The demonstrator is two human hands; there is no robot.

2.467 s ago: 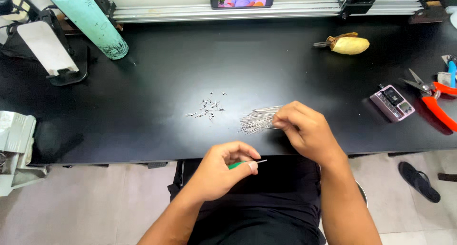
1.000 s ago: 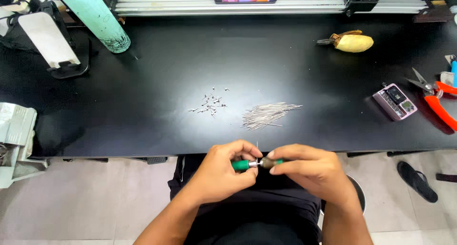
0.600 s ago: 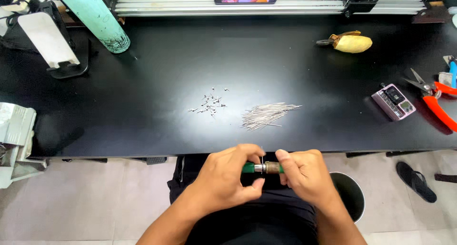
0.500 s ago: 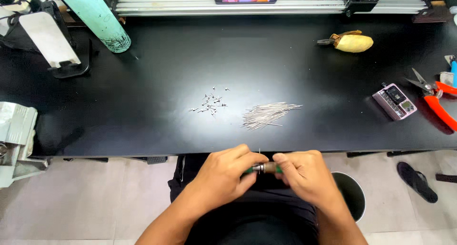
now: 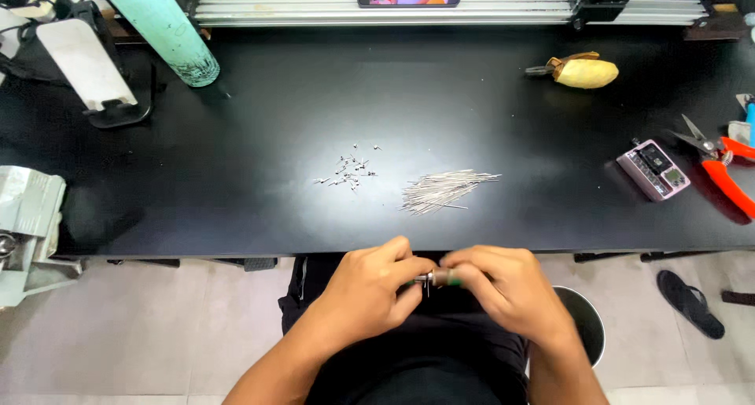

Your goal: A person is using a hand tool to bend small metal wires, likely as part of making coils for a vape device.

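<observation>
**Hands met at the near edge**

Both forearms came up from the near side and converged over the lap. The left hand curled, fingers bent inward toward the right. The right hand faced it, knuckles up, fingers closed. Their fingertips touched at the centre, pinching a small tool between them.

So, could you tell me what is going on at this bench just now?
A seated person holds a small green-handled tool between both hands, left hand and right hand, just below the edge of the black table. On the table lie a bundle of thin metal pins and scattered small metal pieces.
</observation>
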